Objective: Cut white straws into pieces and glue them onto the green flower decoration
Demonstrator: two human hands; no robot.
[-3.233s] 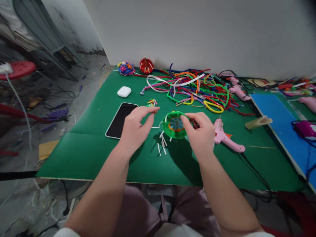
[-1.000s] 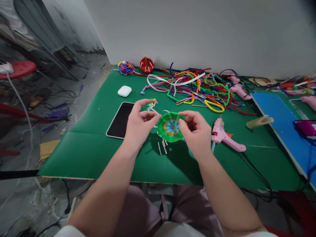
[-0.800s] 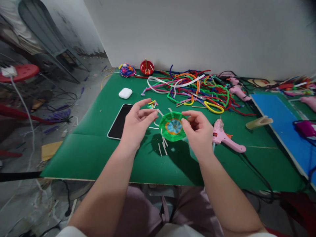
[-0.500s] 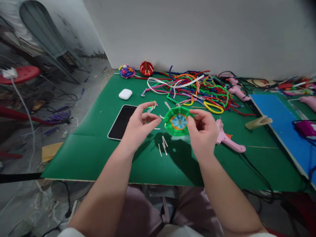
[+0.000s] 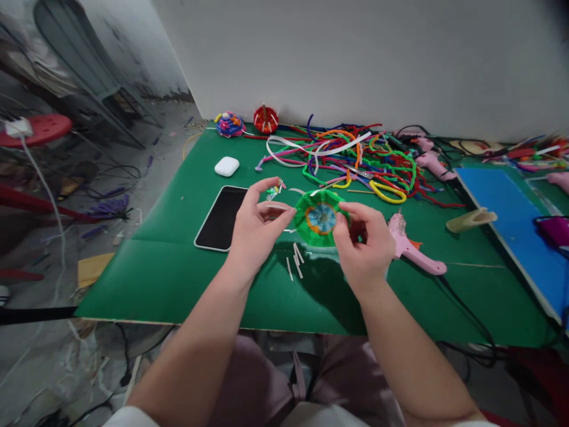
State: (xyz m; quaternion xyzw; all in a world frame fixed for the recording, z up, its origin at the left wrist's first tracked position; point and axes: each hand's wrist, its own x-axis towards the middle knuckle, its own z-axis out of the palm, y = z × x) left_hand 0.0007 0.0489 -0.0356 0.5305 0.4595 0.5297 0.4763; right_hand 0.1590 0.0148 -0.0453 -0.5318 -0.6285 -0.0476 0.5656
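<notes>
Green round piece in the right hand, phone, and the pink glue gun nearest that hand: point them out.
Green round piece [image 5: 320, 218]: head view, on its blue centre.
Phone [image 5: 221, 219]: head view, on its dark screen.
Pink glue gun [image 5: 413, 254]: head view, on its handle.

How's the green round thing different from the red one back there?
The green round thing is in the right hand; the red round thing sits on the table. The green one has orange and blue inside; the red one has a stick in its middle. Both look round.
</notes>
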